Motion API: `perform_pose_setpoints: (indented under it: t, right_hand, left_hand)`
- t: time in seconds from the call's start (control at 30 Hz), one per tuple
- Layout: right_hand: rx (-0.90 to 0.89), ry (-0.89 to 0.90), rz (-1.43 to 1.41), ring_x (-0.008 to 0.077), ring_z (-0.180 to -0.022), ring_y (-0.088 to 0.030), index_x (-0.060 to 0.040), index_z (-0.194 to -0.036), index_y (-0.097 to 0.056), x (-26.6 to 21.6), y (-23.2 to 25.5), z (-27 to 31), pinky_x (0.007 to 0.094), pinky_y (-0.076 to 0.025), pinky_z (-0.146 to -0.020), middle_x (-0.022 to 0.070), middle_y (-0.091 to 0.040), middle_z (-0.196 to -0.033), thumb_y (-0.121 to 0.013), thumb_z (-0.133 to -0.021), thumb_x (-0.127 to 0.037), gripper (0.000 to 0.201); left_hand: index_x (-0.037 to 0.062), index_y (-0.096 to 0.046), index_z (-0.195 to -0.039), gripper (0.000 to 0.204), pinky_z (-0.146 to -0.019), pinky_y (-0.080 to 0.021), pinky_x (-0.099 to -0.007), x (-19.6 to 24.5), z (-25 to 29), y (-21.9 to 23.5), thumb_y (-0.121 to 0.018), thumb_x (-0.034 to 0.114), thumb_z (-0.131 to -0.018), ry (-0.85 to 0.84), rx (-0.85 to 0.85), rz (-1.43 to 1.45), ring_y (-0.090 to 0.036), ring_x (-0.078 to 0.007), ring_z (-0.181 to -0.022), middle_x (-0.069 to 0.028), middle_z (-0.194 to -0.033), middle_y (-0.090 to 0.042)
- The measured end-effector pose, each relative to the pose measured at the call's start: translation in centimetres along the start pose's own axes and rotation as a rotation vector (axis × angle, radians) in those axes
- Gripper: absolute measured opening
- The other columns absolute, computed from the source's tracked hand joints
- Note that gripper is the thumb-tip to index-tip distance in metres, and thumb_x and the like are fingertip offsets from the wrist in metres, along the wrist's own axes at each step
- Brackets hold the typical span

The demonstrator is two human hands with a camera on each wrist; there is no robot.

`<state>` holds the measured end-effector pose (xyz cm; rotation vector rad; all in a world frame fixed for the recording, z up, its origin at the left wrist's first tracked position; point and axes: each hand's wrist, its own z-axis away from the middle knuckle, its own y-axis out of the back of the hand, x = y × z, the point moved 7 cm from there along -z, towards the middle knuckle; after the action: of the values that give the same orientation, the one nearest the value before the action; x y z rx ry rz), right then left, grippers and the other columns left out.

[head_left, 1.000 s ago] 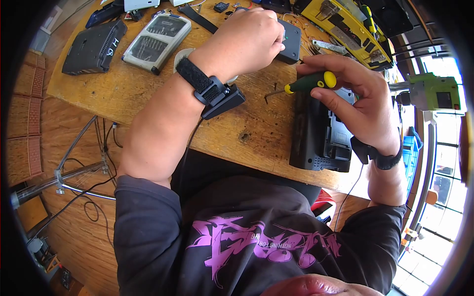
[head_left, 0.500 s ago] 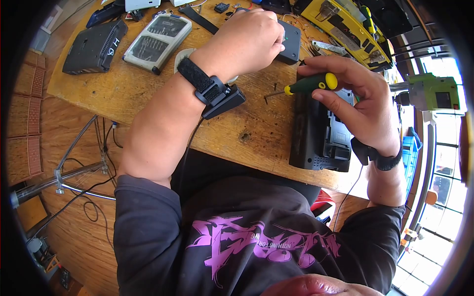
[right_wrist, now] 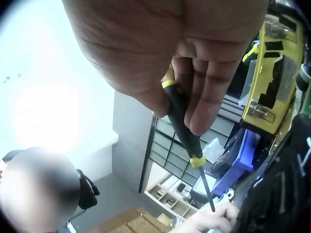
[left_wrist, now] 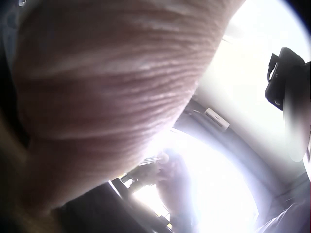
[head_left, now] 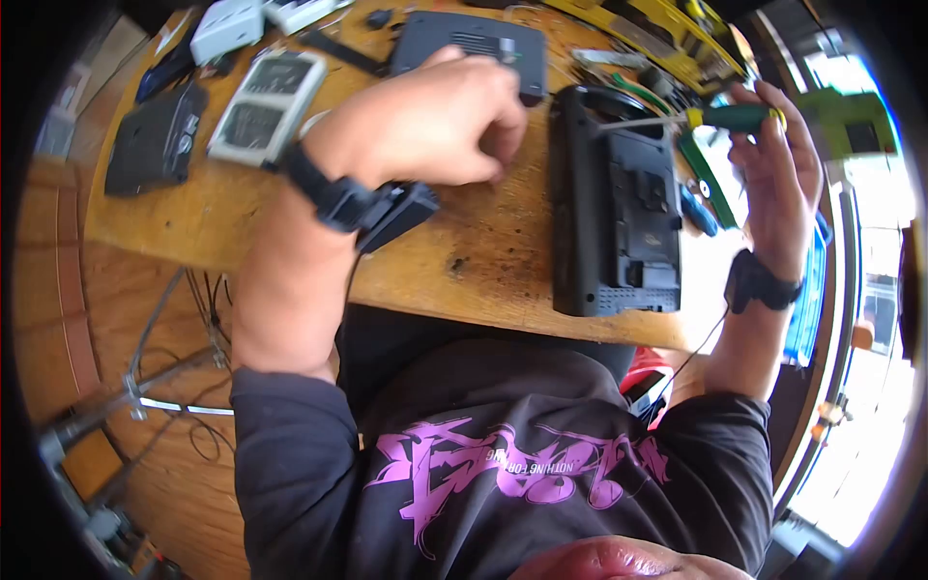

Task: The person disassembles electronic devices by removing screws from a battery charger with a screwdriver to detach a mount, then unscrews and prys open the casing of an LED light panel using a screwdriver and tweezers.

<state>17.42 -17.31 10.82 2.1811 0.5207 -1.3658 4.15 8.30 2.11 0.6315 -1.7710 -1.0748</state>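
Observation:
In the head view my right hand (head_left: 773, 159) holds a green-and-yellow screwdriver (head_left: 739, 119) by its handle, pinched between thumb and fingers in the right wrist view. Its shaft points left across the upper part of a black device (head_left: 580, 213), which lies on the wooden table. Whether the tip touches the device is unclear. My left hand (head_left: 445, 116), blurred, is over the table left of that device with bent fingers pointing down. What lies between those fingers is hidden. Just behind it is a dark flat box (head_left: 527, 48).
A bit case (head_left: 266, 106) and another black device (head_left: 155, 140) lie at the left. White boxes (head_left: 227, 29) stand at the back left. A yellow tool case (head_left: 657, 39) is at the back right, a green power tool (head_left: 851, 126) at the far right. Hand tools lie beside the device.
The head view has shifted. My left hand has drawn back from the dark box at the back. My right hand and screwdriver have moved right and up, uncovering more of the black device.

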Motion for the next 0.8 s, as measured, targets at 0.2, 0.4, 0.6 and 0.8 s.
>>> perform_pose_setpoints:
  t: [0.2, 0.4, 0.6, 0.8]
  right_hand:
    - [0.074, -0.068, -0.280, 0.0094, -0.099, -0.059, 0.0041, -0.147, -0.051, 6.6, 6.4, 1.6, 0.0246, -0.051, -0.088, 0.0176, -0.062, -0.141, -0.050, -0.111, -0.017, 0.042]
    - [0.132, -0.081, -0.496, 0.0110, -0.089, -0.069, -0.0049, -0.134, -0.061, 8.9, 6.0, 2.6, 0.0242, -0.058, -0.074, 0.0108, -0.070, -0.124, -0.059, -0.108, -0.016, 0.029]
    - [0.089, -0.103, -0.617, 0.0121, -0.088, -0.071, -0.0007, -0.134, -0.060, 10.3, 6.9, 3.4, 0.0234, -0.060, -0.076, 0.0114, -0.070, -0.125, -0.057, -0.108, -0.016, 0.030]
    - [0.079, -0.081, -0.690, 0.0125, -0.085, -0.072, 0.0000, -0.134, -0.059, 9.9, 7.2, 3.5, 0.0227, -0.062, -0.076, 0.0124, -0.070, -0.125, -0.056, -0.109, -0.016, 0.030]
  left_hand:
    - [0.0110, -0.074, -0.081, 0.010, -0.096, -0.042, -0.0372, 0.9, -1.0, -1.5, -0.080, 0.011, -0.073, 0.018, -0.163, 0.031, -0.059, -0.0280, -0.100, -0.0052, -0.089, -0.060]
    - [0.0063, -0.073, -0.080, 0.006, -0.094, -0.044, -0.0389, 1.0, -1.9, -2.2, -0.077, 0.008, -0.076, 0.129, -0.277, 0.075, -0.058, -0.0297, -0.099, -0.0078, -0.087, -0.060]
    - [0.0061, -0.070, -0.089, 0.007, -0.096, -0.041, -0.0390, 1.5, -2.8, -2.1, -0.072, 0.009, -0.083, 0.115, -0.171, 0.028, -0.058, -0.0301, -0.099, -0.0087, -0.087, -0.059]
    - [0.0019, -0.064, -0.092, 0.013, -0.086, -0.048, -0.0372, 2.9, -3.7, -0.7, -0.075, 0.001, -0.084, 0.152, -0.003, 0.081, -0.062, -0.0284, -0.094, -0.0099, -0.093, -0.066]
